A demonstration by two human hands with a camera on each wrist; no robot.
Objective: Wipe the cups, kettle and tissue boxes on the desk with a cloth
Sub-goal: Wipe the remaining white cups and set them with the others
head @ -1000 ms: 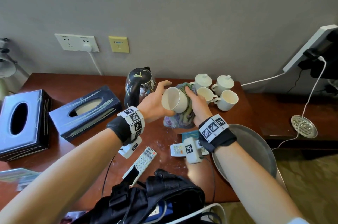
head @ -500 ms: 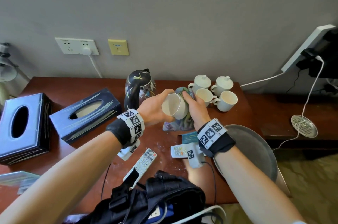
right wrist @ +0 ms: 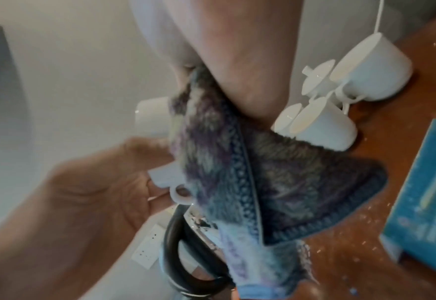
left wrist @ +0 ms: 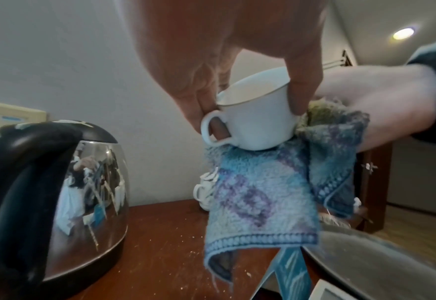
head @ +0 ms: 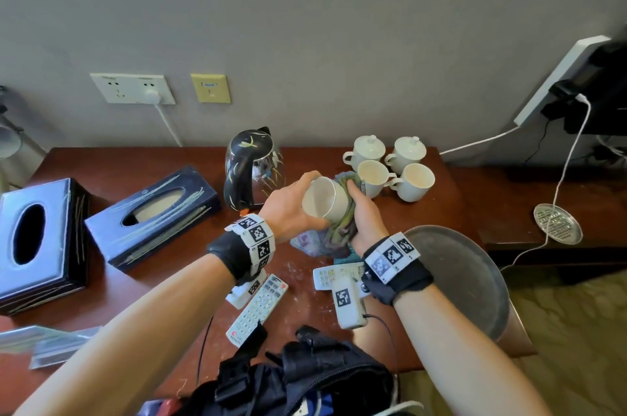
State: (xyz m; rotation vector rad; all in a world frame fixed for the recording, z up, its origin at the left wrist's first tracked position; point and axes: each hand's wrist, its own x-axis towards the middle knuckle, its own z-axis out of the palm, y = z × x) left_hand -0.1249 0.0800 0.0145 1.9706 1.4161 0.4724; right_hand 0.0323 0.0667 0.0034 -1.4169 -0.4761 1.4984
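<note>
- Cup [head: 324, 200], white and tipped on its side, is held above the desk [head: 118, 164] in the head view; it is gripped around the rim by the left hand [head: 288, 208], while the cloth [head: 334, 229] is pressed against its base by the right hand [head: 364, 218], whose fingers are curled round the fabric.
- Four more white cups, two of them lidded [head: 369, 145], are seen at about two o'clock from the held cup, the kettle [head: 249, 171] at ten o'clock, and two dark tissue boxes [head: 152, 212] farther off at nine o'clock.
- Remotes [head: 258, 308], a round metal tray [head: 458, 276] and a black bag are spread over the near side of the red-brown wooden desk; sockets are set in the grey wall behind.
- In the left wrist view the cup [left wrist: 253, 119] is pinched between thumb and fingers, one fingertip showing through the handle, and the cloth [left wrist: 263, 201] hangs down to just above the crumb-speckled wood beside the kettle [left wrist: 52, 203].
- A slip is judged possible: glazed china held only at the rim could be twisted loose by a hard rub and dropped on the desk.
- In the right wrist view the cloth [right wrist: 237, 172] is bunched under the right hand; its trailing corner could be dragged through the crumbs or caught on the standing cups [right wrist: 322, 123] at two o'clock.
</note>
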